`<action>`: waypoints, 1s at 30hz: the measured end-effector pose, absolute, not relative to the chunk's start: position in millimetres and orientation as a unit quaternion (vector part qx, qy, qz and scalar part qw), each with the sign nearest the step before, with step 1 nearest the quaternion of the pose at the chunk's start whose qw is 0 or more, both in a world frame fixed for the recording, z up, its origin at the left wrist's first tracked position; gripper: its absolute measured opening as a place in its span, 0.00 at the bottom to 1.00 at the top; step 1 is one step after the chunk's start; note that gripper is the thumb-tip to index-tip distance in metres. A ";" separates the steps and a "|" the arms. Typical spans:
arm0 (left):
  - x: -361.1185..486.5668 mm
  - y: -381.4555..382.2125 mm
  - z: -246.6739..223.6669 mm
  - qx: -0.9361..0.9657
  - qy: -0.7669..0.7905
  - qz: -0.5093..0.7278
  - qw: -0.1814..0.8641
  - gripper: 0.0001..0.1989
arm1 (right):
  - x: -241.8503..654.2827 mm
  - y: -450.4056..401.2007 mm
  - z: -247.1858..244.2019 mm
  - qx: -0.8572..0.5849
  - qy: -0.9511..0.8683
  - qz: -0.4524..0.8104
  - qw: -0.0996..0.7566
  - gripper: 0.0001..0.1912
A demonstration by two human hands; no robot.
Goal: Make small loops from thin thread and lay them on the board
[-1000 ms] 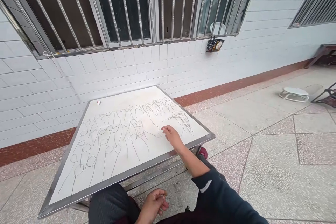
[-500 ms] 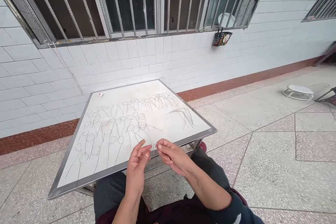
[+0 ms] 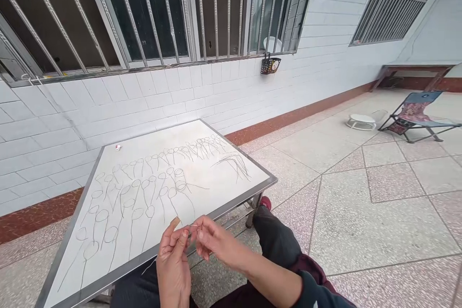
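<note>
My left hand point(image 3: 175, 260) is closed in a pinch, thumb against fingers, on a thin wire point(image 3: 148, 266) whose pale end sticks out below the hand to the left. One raised fingertip appears wrapped in something tan. My right hand point(image 3: 215, 243) meets it fingertip to fingertip, closed on the same thin wire just above the table's near edge. On the white tabletop point(image 3: 119, 269) lie several wires with round loops and long tails point(image 3: 91, 251), spread in rows. A bundle of loose wires without visible loops point(image 3: 234, 162) rests at the right side.
A small red-and-white item point(image 3: 119, 147) lies at the table's far left corner. Behind the table are a white brick wall point(image 3: 159, 101) and a barred window; a small basket point(image 3: 270, 65) hangs below it. To the right stand a low white stool point(image 3: 361, 121) and a folding chair point(image 3: 415, 113).
The view has swung right, bringing the folding chair into sight. My hands have come together, and a thin wire now shows between and below them.
</note>
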State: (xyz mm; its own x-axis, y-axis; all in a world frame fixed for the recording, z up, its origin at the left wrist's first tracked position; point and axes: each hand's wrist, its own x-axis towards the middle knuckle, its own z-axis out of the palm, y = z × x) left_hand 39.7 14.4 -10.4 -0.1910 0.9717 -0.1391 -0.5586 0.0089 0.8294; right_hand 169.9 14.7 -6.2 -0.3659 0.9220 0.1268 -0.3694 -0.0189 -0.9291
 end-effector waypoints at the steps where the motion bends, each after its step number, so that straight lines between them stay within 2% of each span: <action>1: 41.2 14.7 -11.7 0.256 0.411 0.656 0.579 0.24 | 169.0 15.4 -7.7 -0.311 -0.534 0.601 0.507 0.18; 4: 46.1 12.4 -15.2 0.281 0.421 0.645 0.572 0.23 | 168.5 18.8 -12.5 -0.383 -0.578 0.465 0.551 0.15; 10: 50.9 0.4 -13.3 0.372 0.394 0.587 0.601 0.27 | 179.4 19.5 -7.2 -0.417 -0.589 0.398 0.566 0.12; 19: 43.6 -6.0 -2.6 0.370 0.328 0.545 0.677 0.22 | 198.0 23.4 6.4 -0.397 -0.591 0.474 0.518 0.09; 24: 45.4 -5.7 0.7 0.394 0.350 0.523 0.670 0.23 | 195.7 20.2 11.9 -0.387 -0.579 0.525 0.489 0.10; 30: 45.8 -6.7 3.9 0.445 0.383 0.527 0.614 0.23 | 191.7 22.2 11.2 -0.352 -0.538 0.582 0.498 0.13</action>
